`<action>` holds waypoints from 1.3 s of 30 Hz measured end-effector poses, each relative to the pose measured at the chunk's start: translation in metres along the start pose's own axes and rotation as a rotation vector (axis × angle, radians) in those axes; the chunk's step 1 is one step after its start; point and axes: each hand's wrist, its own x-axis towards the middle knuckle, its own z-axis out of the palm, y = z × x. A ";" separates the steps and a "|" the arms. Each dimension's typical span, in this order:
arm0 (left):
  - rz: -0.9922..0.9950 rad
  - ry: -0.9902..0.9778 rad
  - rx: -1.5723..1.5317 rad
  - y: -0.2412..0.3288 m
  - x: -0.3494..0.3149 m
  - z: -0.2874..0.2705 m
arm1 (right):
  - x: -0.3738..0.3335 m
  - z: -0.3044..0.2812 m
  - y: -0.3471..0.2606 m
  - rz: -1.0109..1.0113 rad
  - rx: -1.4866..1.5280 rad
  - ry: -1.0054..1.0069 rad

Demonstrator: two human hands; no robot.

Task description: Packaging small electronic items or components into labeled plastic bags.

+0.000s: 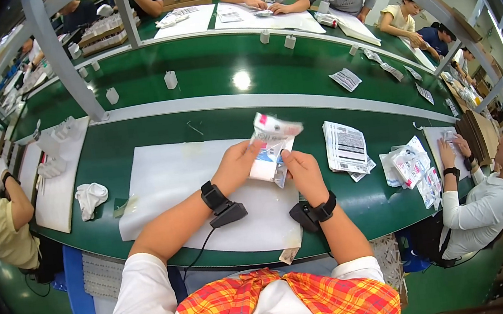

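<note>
A small plastic pouch with white, pink and blue print is held up above the table, its upper edge slightly blurred. My left hand grips its left side, thumb and fingers pinched on the film. On the lower right edge of the pouch, my right hand is closed too. Beneath both hands lies a white sheet taped to the green tabletop. To the right of my hands is a stack of flat printed pouches. Farther right, a loose heap of pouches spreads toward a co-worker.
A crumpled white cloth lies to the left. Beyond a metal rail runs a green conveyor carrying small white bottles and pouches. Co-workers sit left, right and across. A metal post rises at the far left.
</note>
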 end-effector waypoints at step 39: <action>0.261 -0.466 0.929 0.001 0.004 -0.033 | -0.010 0.036 -0.029 -0.241 -0.595 -0.130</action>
